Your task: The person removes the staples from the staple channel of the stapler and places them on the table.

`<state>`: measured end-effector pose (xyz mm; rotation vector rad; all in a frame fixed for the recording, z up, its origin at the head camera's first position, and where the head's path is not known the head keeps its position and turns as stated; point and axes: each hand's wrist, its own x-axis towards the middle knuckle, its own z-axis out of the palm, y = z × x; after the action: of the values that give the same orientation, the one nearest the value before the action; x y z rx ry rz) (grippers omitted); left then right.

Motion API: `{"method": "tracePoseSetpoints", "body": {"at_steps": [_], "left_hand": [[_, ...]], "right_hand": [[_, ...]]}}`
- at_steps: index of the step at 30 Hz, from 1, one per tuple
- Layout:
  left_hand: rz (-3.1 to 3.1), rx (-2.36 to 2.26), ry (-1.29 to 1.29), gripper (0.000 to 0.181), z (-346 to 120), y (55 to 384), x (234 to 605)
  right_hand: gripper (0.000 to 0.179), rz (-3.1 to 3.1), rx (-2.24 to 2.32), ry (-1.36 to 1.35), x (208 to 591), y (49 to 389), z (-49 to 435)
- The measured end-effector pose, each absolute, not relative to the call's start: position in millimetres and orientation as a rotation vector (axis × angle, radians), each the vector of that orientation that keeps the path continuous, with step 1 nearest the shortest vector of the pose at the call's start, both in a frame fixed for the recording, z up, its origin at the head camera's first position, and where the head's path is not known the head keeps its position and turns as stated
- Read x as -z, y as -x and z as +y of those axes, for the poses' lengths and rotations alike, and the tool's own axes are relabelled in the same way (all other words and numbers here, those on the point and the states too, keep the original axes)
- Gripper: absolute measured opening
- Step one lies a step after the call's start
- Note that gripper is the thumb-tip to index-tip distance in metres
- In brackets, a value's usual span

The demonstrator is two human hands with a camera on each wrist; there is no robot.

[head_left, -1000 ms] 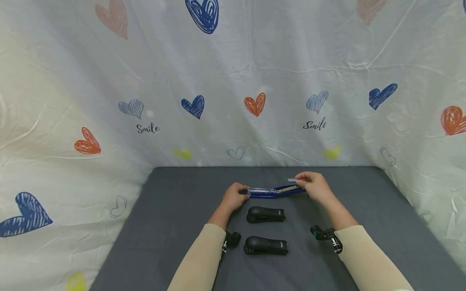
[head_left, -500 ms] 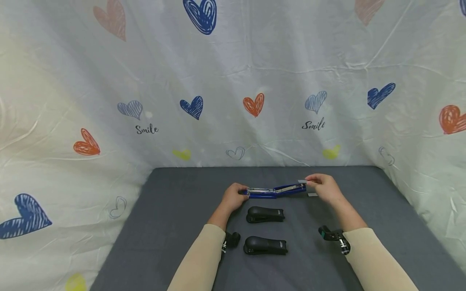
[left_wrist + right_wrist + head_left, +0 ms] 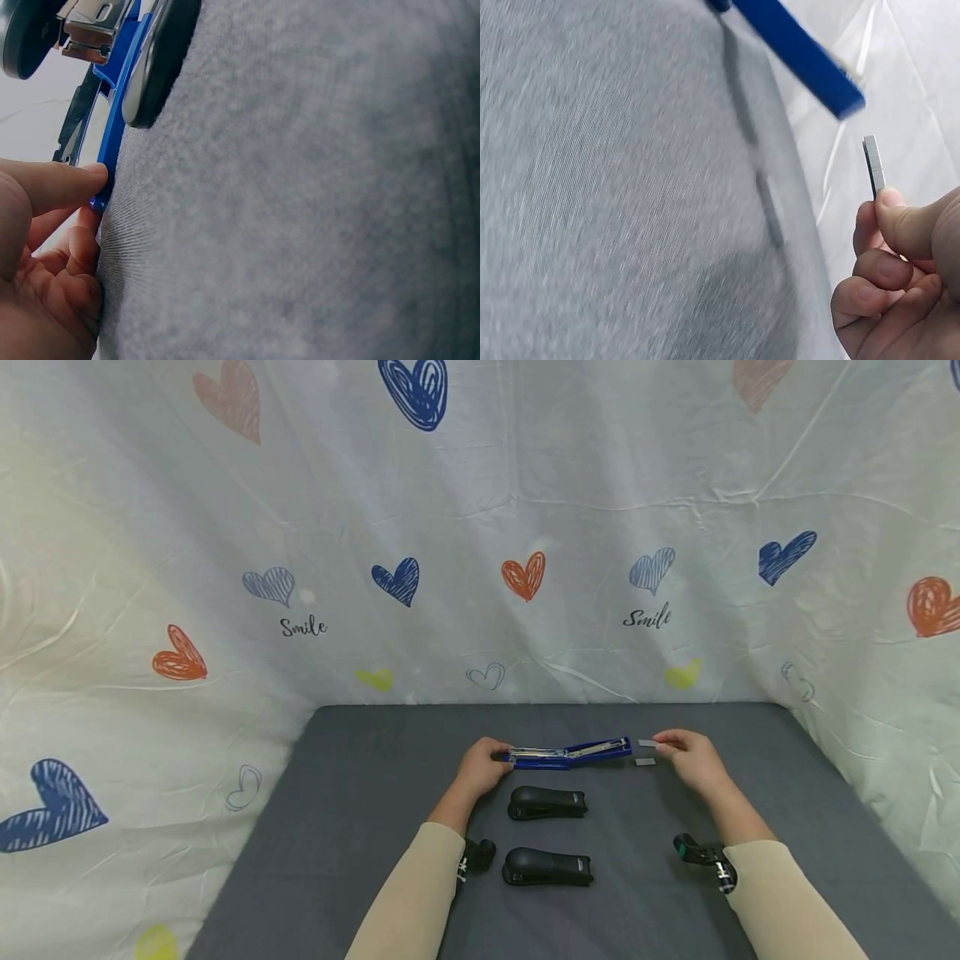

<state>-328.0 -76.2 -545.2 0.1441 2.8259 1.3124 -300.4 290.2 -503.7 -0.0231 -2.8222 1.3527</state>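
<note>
A blue stapler (image 3: 567, 757) lies swung wide apart near the back of the table, its metal inner parts facing up and its right half tilted upward. My left hand (image 3: 481, 766) pinches its left end; the left wrist view shows thumb and finger on the blue edge (image 3: 112, 142). Off the stapler's right end, my right hand (image 3: 693, 760) pinches a short grey strip of staples (image 3: 874, 165) between thumb and forefinger, the strip pointing left. A second staple strip (image 3: 645, 762) rests on the cloth just below it in the head view.
Two black staplers (image 3: 547, 802) lie one before the other, closer to me than the blue one. Grey cloth (image 3: 375, 827) covers the table, and a white curtain (image 3: 570, 635) with printed hearts hangs at its back edge.
My right hand has drawn away to the right from the blue stapler, carrying the staple strip. The other strip on the cloth has come into sight. My left hand stays put.
</note>
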Motion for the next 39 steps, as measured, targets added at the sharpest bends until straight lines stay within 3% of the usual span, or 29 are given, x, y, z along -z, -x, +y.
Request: {"method": "tracePoseSetpoints", "body": {"at_steps": [18,39], "left_hand": [[2.809,-1.324,-0.157,0.028,-78,326,545],[2.813,-1.314,-0.143,0.028,-76,328,544]], "right_hand": [[0.031,-2.848,-1.276,0.209,530,299,322],[0.027,-2.909,-1.044,0.247,537,299,321]]}}
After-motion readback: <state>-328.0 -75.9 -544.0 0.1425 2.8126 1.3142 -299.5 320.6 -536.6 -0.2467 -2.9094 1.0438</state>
